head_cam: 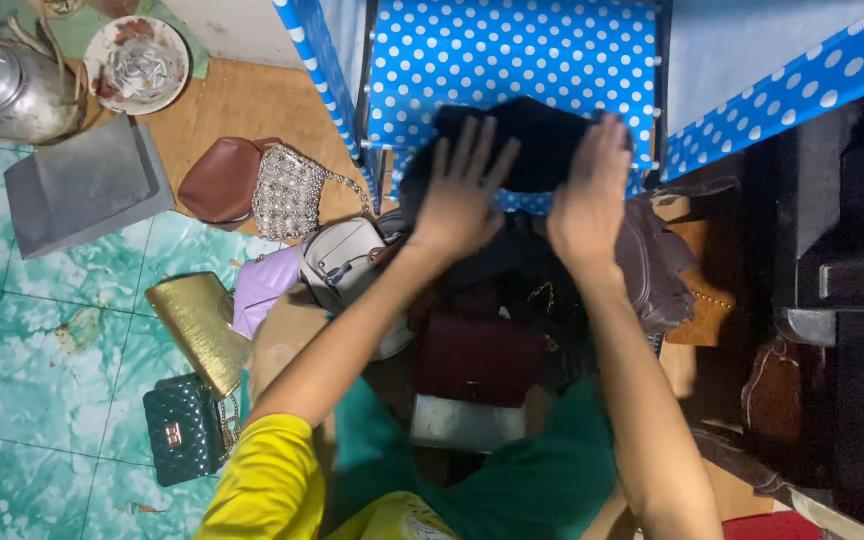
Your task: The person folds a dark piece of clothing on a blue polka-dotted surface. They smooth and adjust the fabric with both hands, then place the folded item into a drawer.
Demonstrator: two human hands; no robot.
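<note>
Both my hands rest on a black bag point(542, 135) lying against a blue surface with white polka dots point(512, 50). My left hand point(462, 190) lies flat on the bag's left side with its fingers spread. My right hand point(592, 190) presses on the bag's right side, fingers together. Below my arms lies a pile of handbags, among them a dark red one point(477, 360) and a brownish-grey one point(657, 265). A white bag point(342, 260) sits just left of my left forearm.
On the green tiled floor at left lie a gold clutch point(197, 330), a dark green quilted bag point(184, 428), a lilac bag point(262, 285), a brown bag point(217, 180) and a beaded silver bag point(290, 192). A metal kettle point(2, 88) and a plate point(137, 62) stand at top left. Dark furniture point(842, 280) fills the right.
</note>
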